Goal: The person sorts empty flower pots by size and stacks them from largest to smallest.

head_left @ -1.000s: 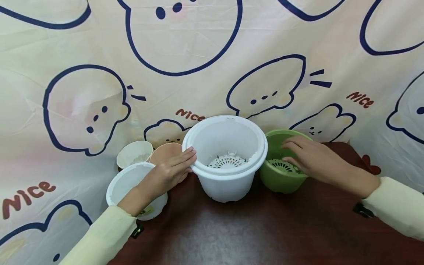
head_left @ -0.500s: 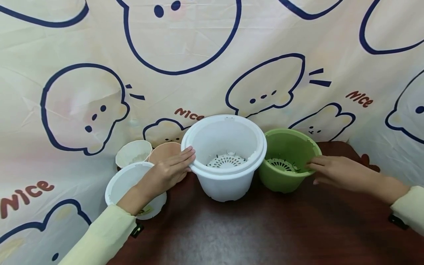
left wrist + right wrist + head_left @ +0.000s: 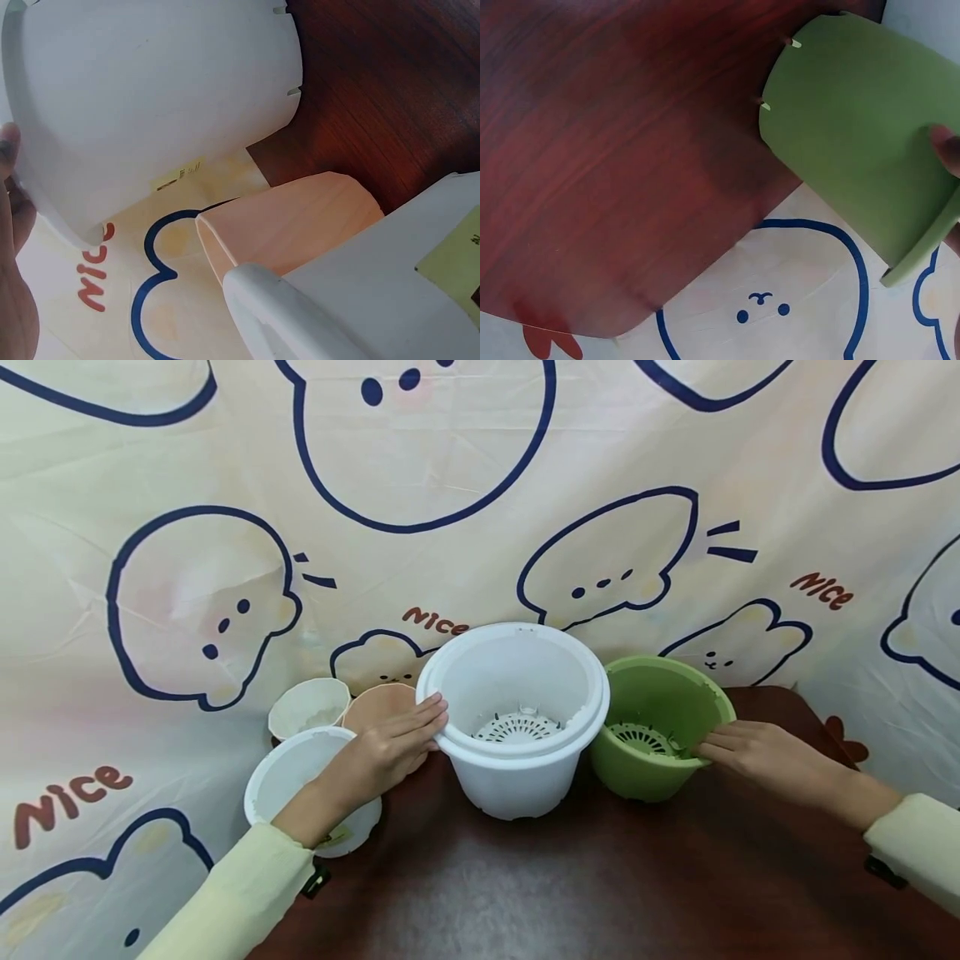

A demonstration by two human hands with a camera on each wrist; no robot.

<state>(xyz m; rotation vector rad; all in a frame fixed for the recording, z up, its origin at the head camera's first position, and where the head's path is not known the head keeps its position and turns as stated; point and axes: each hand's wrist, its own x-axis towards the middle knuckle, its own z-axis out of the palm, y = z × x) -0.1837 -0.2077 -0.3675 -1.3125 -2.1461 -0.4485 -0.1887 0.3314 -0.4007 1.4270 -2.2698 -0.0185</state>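
Observation:
A large white plastic flowerpot (image 3: 513,785) with a stepped rim and a slotted base stands upright mid-table in the head view. My left hand (image 3: 378,756) rests its fairly straight fingers against the left side of that rim. To the right is a smaller green flowerpot (image 3: 641,777), also slotted at the bottom. My right hand (image 3: 780,764) pinches its right rim, fingers over the edge and inside. In the right wrist view the thumb presses the outer wall of the green flowerpot (image 3: 855,135).
Left of the big pot are another white pot (image 3: 281,772), a peach pot (image 3: 382,702) and a small cream pot (image 3: 307,706). The left forearm partly covers the white one. A cartoon-printed cloth (image 3: 420,568) hangs behind the dark brown table (image 3: 525,885).
My right hand has moved from inside the green flowerpot's opening out to its right rim and taken hold there. The left hand has stayed at the large white flowerpot's rim.

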